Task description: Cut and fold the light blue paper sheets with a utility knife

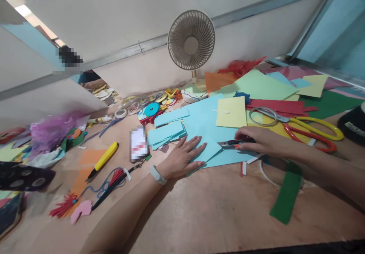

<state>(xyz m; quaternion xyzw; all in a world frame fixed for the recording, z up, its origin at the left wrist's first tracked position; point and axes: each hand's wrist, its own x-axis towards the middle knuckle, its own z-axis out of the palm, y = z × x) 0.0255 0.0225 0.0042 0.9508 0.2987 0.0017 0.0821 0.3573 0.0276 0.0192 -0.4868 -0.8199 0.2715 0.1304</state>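
Left hand (182, 156) flattens blue paper (211, 132); right hand (256, 140) seemingly grips cutter (232, 143)

i see a paper sheet (208, 128) on the surface (216, 208), a paper stack (167, 132) left of it, scissors (302, 126) right, a fan (191, 41) behind.

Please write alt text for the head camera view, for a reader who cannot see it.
On a wooden table, the left hand presses flat on a light blue paper sheet while the right hand holds a utility knife against it. Around them lie coloured papers, yellow-and-red scissors, a yellow cutter and a small fan.
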